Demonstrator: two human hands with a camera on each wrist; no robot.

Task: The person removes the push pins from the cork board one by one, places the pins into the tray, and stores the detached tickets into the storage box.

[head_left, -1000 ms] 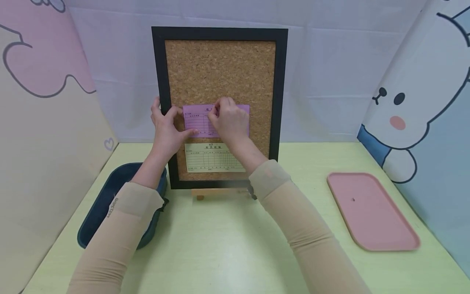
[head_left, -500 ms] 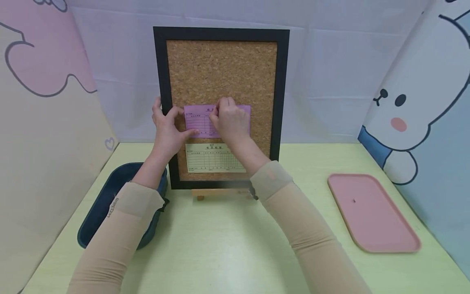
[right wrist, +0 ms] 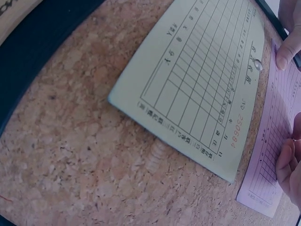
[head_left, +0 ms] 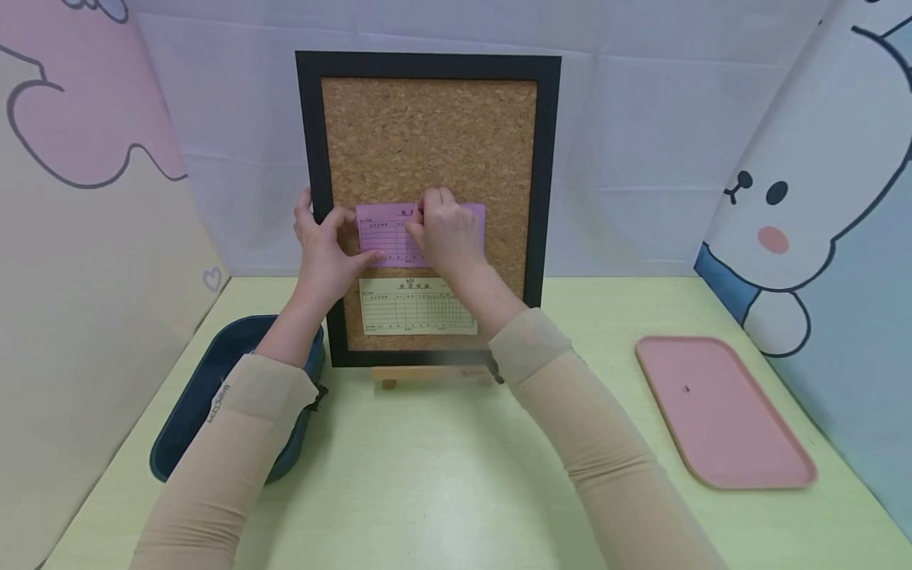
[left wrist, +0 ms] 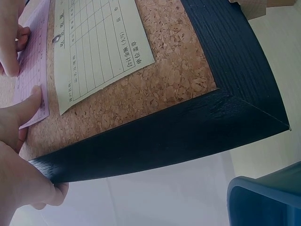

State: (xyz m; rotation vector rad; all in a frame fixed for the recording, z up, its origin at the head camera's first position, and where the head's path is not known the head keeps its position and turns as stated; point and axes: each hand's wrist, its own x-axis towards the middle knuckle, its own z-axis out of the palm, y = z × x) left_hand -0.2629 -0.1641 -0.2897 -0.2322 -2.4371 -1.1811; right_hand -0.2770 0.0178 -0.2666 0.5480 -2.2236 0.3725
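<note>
A black-framed corkboard (head_left: 435, 134) stands upright on a small wooden stand. My left hand (head_left: 328, 245) grips its left frame, fingers behind the edge, while the thumb presses a purple form slip (head_left: 378, 235) against the cork. At the slip's top middle, the fingertips of my right hand (head_left: 452, 233) are pinched together; whatever is between them is hidden by the fingers. Below hangs a pale yellow form slip (head_left: 406, 309), fixed near its top by a silver thumbtack (right wrist: 257, 65). In the left wrist view, left fingers (left wrist: 56, 195) wrap round the black frame.
A dark blue bin (head_left: 195, 396) stands on the table at left, partly under the left forearm. At right lies a pink tray (head_left: 741, 435) with one small dark thing (head_left: 687, 389) on it. Behind the board hangs a white cloth (head_left: 627, 158).
Both hands stay at the purple slip in nearly the same pose. The right wrist and sleeve have shifted slightly to the right.
</note>
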